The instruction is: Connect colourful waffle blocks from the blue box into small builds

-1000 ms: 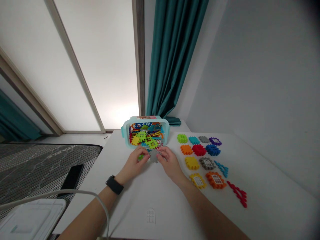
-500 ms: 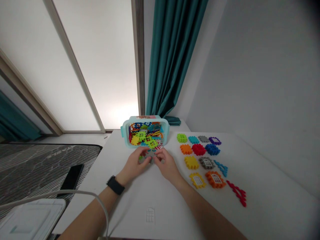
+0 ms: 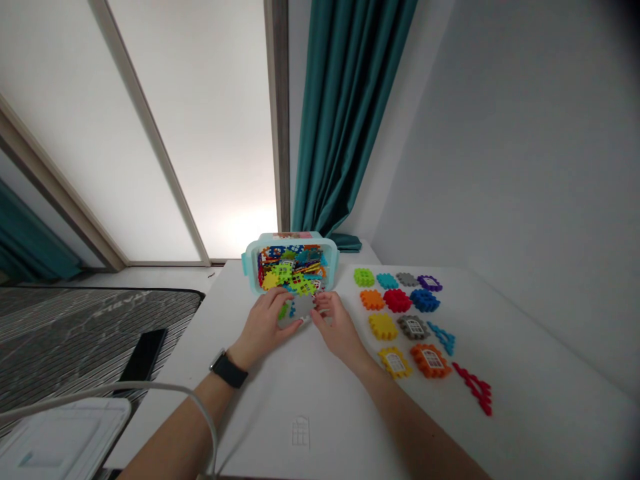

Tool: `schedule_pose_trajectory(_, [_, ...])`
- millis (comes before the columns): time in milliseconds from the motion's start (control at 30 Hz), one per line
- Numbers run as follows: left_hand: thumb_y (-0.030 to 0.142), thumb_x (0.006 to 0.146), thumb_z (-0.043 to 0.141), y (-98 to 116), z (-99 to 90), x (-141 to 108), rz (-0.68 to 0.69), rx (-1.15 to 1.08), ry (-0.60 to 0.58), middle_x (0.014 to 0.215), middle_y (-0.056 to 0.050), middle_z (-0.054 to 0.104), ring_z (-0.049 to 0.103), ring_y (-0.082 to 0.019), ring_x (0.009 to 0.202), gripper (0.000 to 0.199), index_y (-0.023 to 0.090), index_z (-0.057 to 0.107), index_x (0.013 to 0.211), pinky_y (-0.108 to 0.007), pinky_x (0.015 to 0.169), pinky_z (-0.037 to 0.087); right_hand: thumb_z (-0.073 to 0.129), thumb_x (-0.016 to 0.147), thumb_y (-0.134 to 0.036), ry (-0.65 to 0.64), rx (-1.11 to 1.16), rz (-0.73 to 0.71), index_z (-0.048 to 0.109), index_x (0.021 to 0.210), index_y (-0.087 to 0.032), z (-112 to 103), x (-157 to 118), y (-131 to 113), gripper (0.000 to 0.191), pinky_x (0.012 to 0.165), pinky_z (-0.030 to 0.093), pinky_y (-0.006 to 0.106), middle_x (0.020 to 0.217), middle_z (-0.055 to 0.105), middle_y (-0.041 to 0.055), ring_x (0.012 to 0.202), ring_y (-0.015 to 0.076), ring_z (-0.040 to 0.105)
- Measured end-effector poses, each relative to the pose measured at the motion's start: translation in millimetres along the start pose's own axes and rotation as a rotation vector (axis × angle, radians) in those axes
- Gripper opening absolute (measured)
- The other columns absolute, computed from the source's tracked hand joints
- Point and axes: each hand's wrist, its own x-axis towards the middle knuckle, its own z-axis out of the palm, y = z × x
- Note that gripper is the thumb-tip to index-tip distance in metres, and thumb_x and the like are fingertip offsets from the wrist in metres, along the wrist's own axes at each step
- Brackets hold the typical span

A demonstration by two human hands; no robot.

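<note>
In front of the box, a grey toothed building tile (image 3: 303, 306) is between my two hands. My left hand (image 3: 265, 323), with a dark watch on the wrist, curls round its left side, thumb along the near edge. The fingers of my right hand (image 3: 337, 327) pinch at its right edge. Bits of a green piece (image 3: 283, 311) and of blue show under my left fingers, partly hidden. Just beyond my fingertips, a light blue plastic box (image 3: 331, 261) holds a heap of coloured toothed tiles (image 3: 285, 269).
Right of my hands, stacks of toothed tiles stand in rows: red (image 3: 398, 300), yellow (image 3: 383, 327), orange with a white window (image 3: 431, 360). A red lattice strip (image 3: 474, 389) lies near them. A white window frame (image 3: 301, 432) is in front; a white cable (image 3: 193, 393) crosses my left forearm.
The grey tile has turned so that more of its flat face shows. My left hand has shifted slightly left, and my right fingers now sit at the tile's right edge.
</note>
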Motion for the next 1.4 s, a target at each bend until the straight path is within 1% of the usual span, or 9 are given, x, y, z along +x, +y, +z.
schedule_pose_trajectory(100, [0.036, 0.083, 0.072, -2, -2.1, 0, -0.009, -0.011, 0.020, 0.117, -0.012, 0.060, 0.063, -0.026, 0.105, 0.040, 0.021, 0.055, 0.116, -0.042, 0.089, 0.056, 0.058, 0.087, -0.019, -0.072, -0.233, -0.218, 0.053, 0.120, -0.025, -8, -1, -6, 0.034, 0.095, 0.051, 0.044, 0.120, 0.062, 0.0102, 0.113, 0.0250, 0.058])
schedule_pose_trajectory(200, [0.036, 0.083, 0.071, 0, -2.8, 1, -0.016, -0.067, 0.022, 0.117, -0.011, 0.058, 0.063, -0.025, 0.105, 0.039, 0.021, 0.054, 0.116, -0.041, 0.089, 0.056, 0.057, 0.087, -0.014, -0.190, -0.369, -0.369, 0.051, 0.129, -0.026, -16, -1, -14, 0.045, 0.111, 0.042, 0.049, 0.138, 0.053, 0.0107, 0.133, 0.0262, 0.046])
schedule_pose_trajectory(267, [0.035, 0.083, 0.071, 4, -2.0, 2, -0.023, -0.113, 0.016, 0.117, -0.011, 0.057, 0.062, -0.024, 0.105, 0.039, 0.022, 0.054, 0.116, -0.040, 0.089, 0.056, 0.057, 0.087, -0.014, -0.233, -0.420, -0.396, 0.052, 0.131, -0.027, -22, -2, -18, 0.046, 0.114, 0.039, 0.050, 0.143, 0.050, 0.0100, 0.135, 0.0257, 0.045])
schedule_pose_trajectory(400, [0.034, 0.084, 0.070, 18, 1.3, 7, -0.037, -0.179, 0.008, 0.112, -0.009, 0.056, 0.062, -0.023, 0.100, 0.036, 0.023, 0.053, 0.114, -0.038, 0.086, 0.055, 0.055, 0.091, -0.014, -0.223, -0.456, -0.379, 0.055, 0.124, -0.027, -38, -5, -26, 0.036, 0.112, 0.043, 0.047, 0.139, 0.054, 0.0094, 0.132, 0.0238, 0.049])
schedule_pose_trajectory(633, [0.034, 0.085, 0.070, 55, 12.1, 29, 0.027, -0.245, -0.122, 0.110, -0.008, 0.056, 0.060, -0.020, 0.093, 0.035, 0.023, 0.053, 0.114, -0.035, 0.081, 0.053, 0.054, 0.092, -0.015, -0.196, -0.530, -0.390, 0.056, 0.111, -0.026, -87, -23, -38, 0.022, 0.111, 0.043, 0.048, 0.140, 0.056, 0.0090, 0.131, 0.0239, 0.050])
schedule_pose_trajectory(900, [0.031, 0.082, 0.072, 91, 62.6, 67, 0.116, -0.253, -0.211, 0.107, -0.006, 0.058, 0.060, -0.021, 0.092, 0.035, 0.022, 0.051, 0.108, -0.035, 0.079, 0.053, 0.058, 0.086, -0.013, -0.099, -0.676, -0.421, 0.059, 0.106, -0.024, -155, -28, -32, 0.023, 0.109, 0.040, 0.052, 0.130, 0.061, 0.0097, 0.127, 0.0270, 0.051])
schedule_pose_trajectory(1100, [0.039, 0.086, 0.069, 111, 97.3, 95, 0.146, -0.274, -0.260, 0.112, -0.008, 0.061, 0.063, -0.024, 0.098, 0.041, 0.023, 0.052, 0.119, -0.037, 0.081, 0.054, 0.059, 0.084, -0.015, -0.057, -0.696, -0.400, 0.062, 0.103, -0.025, -205, -19, -21, 0.022, 0.106, 0.041, 0.053, 0.128, 0.063, 0.0098, 0.122, 0.0286, 0.053])
schedule_pose_trajectory(1233, [0.032, 0.093, 0.057, 111, 115.1, 116, 0.150, -0.314, -0.248, 0.111, -0.010, 0.065, 0.064, -0.024, 0.100, 0.033, 0.021, 0.052, 0.124, -0.039, 0.086, 0.054, 0.059, 0.084, -0.016, -0.007, -0.691, -0.358, 0.063, 0.101, -0.025, -244, 0, -5, 0.020, 0.107, 0.038, 0.054, 0.127, 0.064, 0.0103, 0.122, 0.0291, 0.054])
schedule_pose_trajectory(1400, [0.023, 0.092, 0.052, 102, 141.2, 152, 0.125, -0.321, -0.274, 0.097, -0.007, 0.068, 0.064, -0.022, 0.092, 0.011, 0.019, 0.061, 0.097, -0.037, 0.084, 0.052, 0.064, 0.081, -0.022, 0.041, -0.686, -0.254, 0.065, 0.100, -0.023, -297, 38, 30, 0.019, 0.105, 0.040, 0.052, 0.122, 0.067, 0.0104, 0.118, 0.0291, 0.055])
